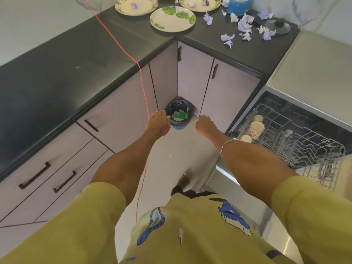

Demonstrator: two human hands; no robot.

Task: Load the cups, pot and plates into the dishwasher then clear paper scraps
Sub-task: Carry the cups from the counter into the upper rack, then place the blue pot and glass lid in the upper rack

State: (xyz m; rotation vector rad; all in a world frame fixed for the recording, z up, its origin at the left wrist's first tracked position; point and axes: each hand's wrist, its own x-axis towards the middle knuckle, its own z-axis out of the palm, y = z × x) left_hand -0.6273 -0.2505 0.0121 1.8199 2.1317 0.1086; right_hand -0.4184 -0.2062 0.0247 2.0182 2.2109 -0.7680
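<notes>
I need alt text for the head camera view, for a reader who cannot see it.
A person's empty left hand and right hand reach out above a bin in a kitchen corner. Three cups sit in the open dishwasher rack; plates, a blue pot and paper scraps lie on the dark counter.

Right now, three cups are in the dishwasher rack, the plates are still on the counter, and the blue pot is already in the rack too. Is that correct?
Not quite. The head view shows the blue pot still on the counter, near the paper scraps. The rest is right: three cups are in the dishwasher rack, and the plates are still on the counter.
</notes>
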